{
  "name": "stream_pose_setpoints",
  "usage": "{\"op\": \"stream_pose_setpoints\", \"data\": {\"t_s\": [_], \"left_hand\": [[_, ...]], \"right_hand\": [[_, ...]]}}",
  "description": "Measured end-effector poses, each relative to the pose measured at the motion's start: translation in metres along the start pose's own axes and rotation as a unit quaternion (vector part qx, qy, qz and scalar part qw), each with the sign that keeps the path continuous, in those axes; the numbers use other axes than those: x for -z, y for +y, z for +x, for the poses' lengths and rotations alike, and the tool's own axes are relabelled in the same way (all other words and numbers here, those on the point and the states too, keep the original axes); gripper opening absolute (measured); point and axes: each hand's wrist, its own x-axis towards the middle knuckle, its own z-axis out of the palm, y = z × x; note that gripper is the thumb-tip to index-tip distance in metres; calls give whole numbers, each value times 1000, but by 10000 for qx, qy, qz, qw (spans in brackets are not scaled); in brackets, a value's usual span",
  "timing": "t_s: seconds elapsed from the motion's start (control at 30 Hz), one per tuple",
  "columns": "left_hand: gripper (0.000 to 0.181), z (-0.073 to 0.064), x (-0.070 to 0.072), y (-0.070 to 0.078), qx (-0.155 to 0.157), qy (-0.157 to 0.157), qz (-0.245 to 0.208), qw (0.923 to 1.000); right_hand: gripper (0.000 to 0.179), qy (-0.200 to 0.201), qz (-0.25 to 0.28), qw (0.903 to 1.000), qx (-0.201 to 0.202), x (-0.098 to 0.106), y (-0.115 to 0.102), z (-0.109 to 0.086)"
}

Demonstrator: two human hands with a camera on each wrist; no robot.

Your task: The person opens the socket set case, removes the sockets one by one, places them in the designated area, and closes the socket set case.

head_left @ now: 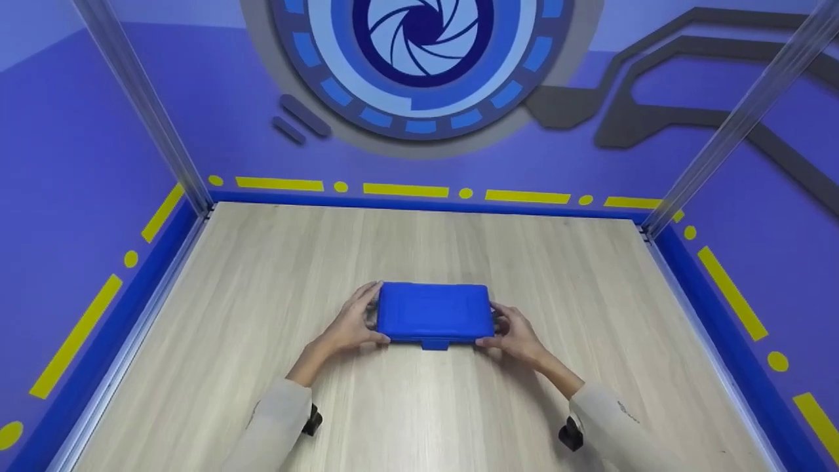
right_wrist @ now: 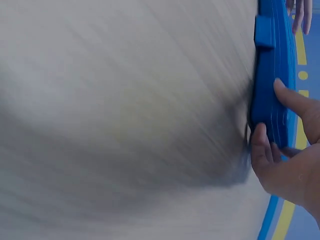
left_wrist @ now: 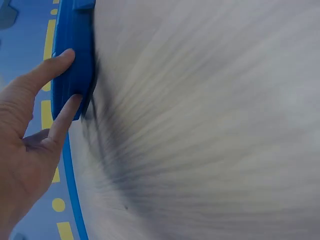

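your left hand (head_left: 352, 324) and right hand (head_left: 521, 337) pinch opposite ends of the blue case (head_left: 434, 311) | it's around the middle of the wooden table (head_left: 393, 413), can't tell if lifted | one grip slips, it'd probably tip; bump the front tab (head_left: 435, 345), might pop open

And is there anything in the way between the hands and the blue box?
No, nothing visible is in the way. The left hand holds one end of the blue box and the right hand holds the other. In both wrist views, fingers touch it directly.
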Motion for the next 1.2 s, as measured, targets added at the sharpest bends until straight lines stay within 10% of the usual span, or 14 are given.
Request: {"op": "stream_pose_setpoints", "data": {"t_s": [0.33,0.57,0.77,1.2], "left_hand": [[122,16,2,-5,-50,-688,541,9961],[116,18,6,-5,-31,-570,683,9960],[114,16,15,-2,408,-665,-267,9966],[113,14,20,7,921,-974,-1629,9775]], "right_hand": [[96,-620,-17,9975,331,13,7,8],[98,-513,-120,9948,873,14,12,6],[72,-224,-109,9856,1673,22,12,7],[39,689,-145,9790,1913,27,-6,21]]}}
